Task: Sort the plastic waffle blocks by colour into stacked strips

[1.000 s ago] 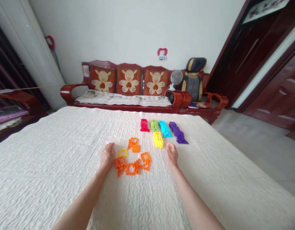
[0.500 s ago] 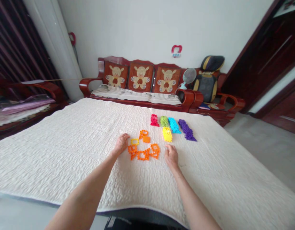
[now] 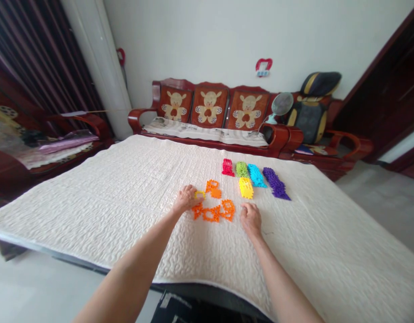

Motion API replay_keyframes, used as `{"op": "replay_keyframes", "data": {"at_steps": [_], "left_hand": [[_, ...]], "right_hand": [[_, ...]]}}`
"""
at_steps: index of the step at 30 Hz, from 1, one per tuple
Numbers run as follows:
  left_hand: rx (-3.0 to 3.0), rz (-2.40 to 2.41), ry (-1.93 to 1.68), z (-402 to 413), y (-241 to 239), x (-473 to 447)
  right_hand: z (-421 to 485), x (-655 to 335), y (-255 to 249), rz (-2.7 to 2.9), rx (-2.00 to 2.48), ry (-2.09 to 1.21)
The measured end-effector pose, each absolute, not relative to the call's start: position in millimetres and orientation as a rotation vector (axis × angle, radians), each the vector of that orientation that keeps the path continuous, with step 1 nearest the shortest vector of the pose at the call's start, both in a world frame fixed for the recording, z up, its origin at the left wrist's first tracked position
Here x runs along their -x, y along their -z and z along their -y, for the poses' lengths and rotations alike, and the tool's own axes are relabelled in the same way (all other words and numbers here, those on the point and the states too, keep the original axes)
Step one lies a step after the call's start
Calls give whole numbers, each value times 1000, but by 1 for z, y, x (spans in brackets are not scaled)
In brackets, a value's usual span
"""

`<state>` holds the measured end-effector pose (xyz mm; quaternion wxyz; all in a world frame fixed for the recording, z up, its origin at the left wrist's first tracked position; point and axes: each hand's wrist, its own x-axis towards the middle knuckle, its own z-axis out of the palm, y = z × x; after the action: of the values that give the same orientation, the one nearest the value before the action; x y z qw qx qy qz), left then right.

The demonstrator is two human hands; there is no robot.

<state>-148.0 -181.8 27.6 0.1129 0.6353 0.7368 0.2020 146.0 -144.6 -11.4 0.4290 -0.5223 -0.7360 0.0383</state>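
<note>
My left hand (image 3: 185,198) is at the left side of the loose pieces, fingertips closed on the near left edge of a yellow square frame (image 3: 200,194) and hiding part of it. Beneath and beside those fingers lie orange toothed connector pieces (image 3: 211,214), spread in a curved row. Just behind are another orange frame piece (image 3: 212,185) and a solid orange square (image 3: 215,193). My right hand (image 3: 251,217) rests on the quilted cover with fingers loosely bent and apart, holding nothing visible. A stack of yellow pieces (image 3: 246,188) lies just beyond it.
Farther back are sorted stacks: red (image 3: 228,167), green (image 3: 241,169), light blue (image 3: 257,175) and purple (image 3: 276,183). A cream quilted cover (image 3: 126,215) spreads over the table. Behind it stand a wooden sofa (image 3: 207,138) with bear cushions and a small fan (image 3: 282,104).
My left hand has moved right, from beside the yellow frame onto its edge, covering some orange pieces. My right hand stays nearly still. The whole view has shifted slightly left.
</note>
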Motion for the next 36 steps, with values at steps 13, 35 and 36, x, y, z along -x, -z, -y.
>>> {"op": "replay_keyframes", "data": {"at_steps": [13, 35, 36], "left_hand": [[-1505, -2155, -876, 172, -63, 116], [-1687, -2394, -846, 183, -27, 158], [-1723, -2394, -833, 184, -24, 159]], "right_hand": [[148, -145, 9, 1830, 1303, -107], [153, -144, 0, 1856, 1317, -184], [153, -145, 0, 1864, 1309, -190]]}}
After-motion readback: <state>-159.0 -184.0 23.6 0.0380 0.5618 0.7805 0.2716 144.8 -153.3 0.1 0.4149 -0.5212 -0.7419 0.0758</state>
